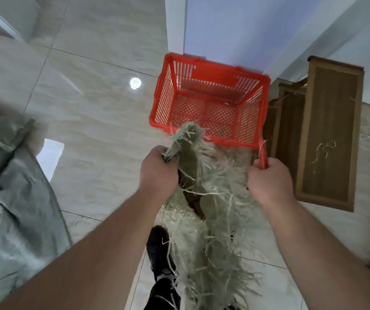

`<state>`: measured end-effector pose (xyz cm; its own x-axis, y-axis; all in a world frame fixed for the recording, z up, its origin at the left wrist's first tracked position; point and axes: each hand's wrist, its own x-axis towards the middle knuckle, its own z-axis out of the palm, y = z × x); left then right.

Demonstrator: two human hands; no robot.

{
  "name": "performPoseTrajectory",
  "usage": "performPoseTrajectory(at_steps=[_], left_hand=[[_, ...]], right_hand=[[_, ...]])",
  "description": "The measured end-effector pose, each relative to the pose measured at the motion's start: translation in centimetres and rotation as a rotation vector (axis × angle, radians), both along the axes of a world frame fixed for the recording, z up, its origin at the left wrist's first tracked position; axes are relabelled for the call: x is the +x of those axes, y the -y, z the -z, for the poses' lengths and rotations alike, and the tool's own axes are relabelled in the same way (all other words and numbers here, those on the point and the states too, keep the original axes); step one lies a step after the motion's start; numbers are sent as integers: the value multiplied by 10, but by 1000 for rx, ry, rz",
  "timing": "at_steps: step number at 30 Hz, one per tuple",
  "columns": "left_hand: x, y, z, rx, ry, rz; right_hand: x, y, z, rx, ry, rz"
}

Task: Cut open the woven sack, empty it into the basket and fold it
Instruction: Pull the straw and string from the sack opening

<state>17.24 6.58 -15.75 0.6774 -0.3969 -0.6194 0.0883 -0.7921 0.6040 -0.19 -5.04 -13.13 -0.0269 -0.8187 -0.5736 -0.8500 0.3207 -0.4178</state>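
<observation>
A greyish-green woven sack [215, 222] with badly frayed cut edges hangs below me over the tiled floor. My left hand [157, 168] is shut on its upper corner, which pokes over the near rim of the red plastic basket [204, 79]. My right hand [269, 177] grips the sack's right edge together with a thin red tool [263, 156], seemingly a cutter. A dark gap shows in the sack's opening between my hands. The basket stands on the floor just beyond, with only a few loose fibres inside.
A wooden stool or bench [329, 130] with stray fibres on it stands right of the basket. More grey sacks [12, 198] lie on the left. My dark shoe [159, 249] is beside the hanging sack. A white wall rises behind the basket.
</observation>
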Motion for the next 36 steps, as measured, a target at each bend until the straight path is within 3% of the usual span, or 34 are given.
performPoseTrajectory(at_steps=[3, 5, 7, 9, 12, 16, 22, 27, 29, 30, 31, 33, 35, 36], left_hand=[[4, 2, 1, -24, 11, 33], [6, 2, 1, -47, -5, 56], [8, -1, -1, -75, -68, 43], [12, -5, -2, -97, -103, 2], [20, -13, -5, -59, -67, -30], [28, -21, -7, -60, -262, -74], [31, -29, -17, -62, -408, -23], [59, -41, -3, -104, -472, -424], [75, -46, 1, -38, -360, -530], [79, -50, 0, 60, -157, -516], [78, -53, -6, 115, 128, -477], [51, -49, -36, -164, 592, -220], [15, -34, -49, -346, 535, 294], [1, -27, -45, -287, 417, 510]], right_hand=[[17, -33, -55, -127, 295, 52], [37, -64, -73, 68, 539, 20], [56, -85, -61, 337, 626, -36], [70, -88, -34, 431, 557, -7], [73, -72, 3, 269, 381, 45], [71, -56, 40, 166, 395, 50], [82, -46, 65, 276, 413, 90], [80, -37, 64, 358, 482, 140], [78, -33, 62, 392, 494, 132], [78, -32, 62, 396, 496, 129], [79, -31, 61, 400, 493, 124], [80, -28, 60, 401, 492, 119], [79, -25, 59, 407, 497, 107], [77, -25, 59, 409, 497, 95]])
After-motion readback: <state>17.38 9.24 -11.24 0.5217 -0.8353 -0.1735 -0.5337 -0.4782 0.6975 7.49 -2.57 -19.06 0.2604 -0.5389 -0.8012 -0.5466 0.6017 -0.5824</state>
